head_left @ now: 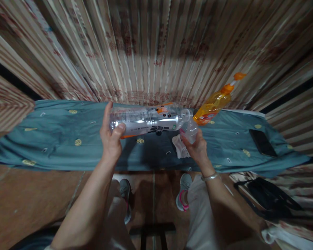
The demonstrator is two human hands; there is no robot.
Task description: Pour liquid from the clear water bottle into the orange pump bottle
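Note:
My left hand is closed round the base of a large clear plastic bottle with an orange, white and black label. The bottle lies almost level, its neck pointing right. At the neck, my right hand grips a small clear plastic container; its exact kind is unclear, and it meets the bottle's mouth. Whether any liquid passes between them cannot be seen. Just below the right fingers rests a small white cloth piece. A pump bottle of yellow-orange liquid with an orange pump head stands beyond the right hand.
A teal patterned cloth covers the narrow table. Toward its right end lies a black phone. Striped curtains hang behind and at both sides. On the floor at right is a black bag.

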